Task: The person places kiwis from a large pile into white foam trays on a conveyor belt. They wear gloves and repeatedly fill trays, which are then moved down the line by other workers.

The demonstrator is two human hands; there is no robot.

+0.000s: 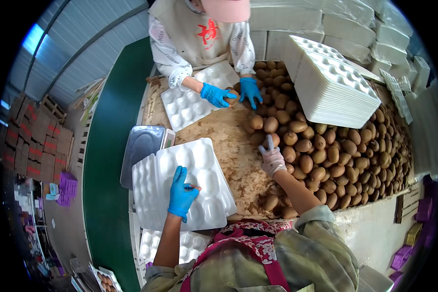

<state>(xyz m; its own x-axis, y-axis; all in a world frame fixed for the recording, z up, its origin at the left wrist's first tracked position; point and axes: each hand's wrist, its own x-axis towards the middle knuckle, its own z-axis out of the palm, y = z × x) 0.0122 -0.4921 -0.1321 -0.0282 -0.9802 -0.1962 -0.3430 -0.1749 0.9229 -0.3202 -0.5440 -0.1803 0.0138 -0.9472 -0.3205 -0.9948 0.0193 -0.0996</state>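
My left hand (182, 193), in a blue glove with a bare fingertip showing, is over a white moulded plastic fruit tray (204, 175); whether it holds anything I cannot tell. That tray lies among others, beside and partly over a metal-topped scale (142, 142). My right hand (272, 158), in a thin whitish glove, reaches to the left edge of a big heap of brown kiwifruit (319, 155). Its fingers touch or lie just over one kiwifruit (275, 139); a grip is not plain. The cups of the tray under my left hand hold no fruit.
Across the wooden table (230, 146), a co-worker in blue gloves holds a kiwifruit (232, 96) over white trays (186, 107). A tall stack of white trays (335, 87) stands on the heap. A green conveyor belt (107, 146) runs along the left. More trays (193, 244) lie below the table edge.
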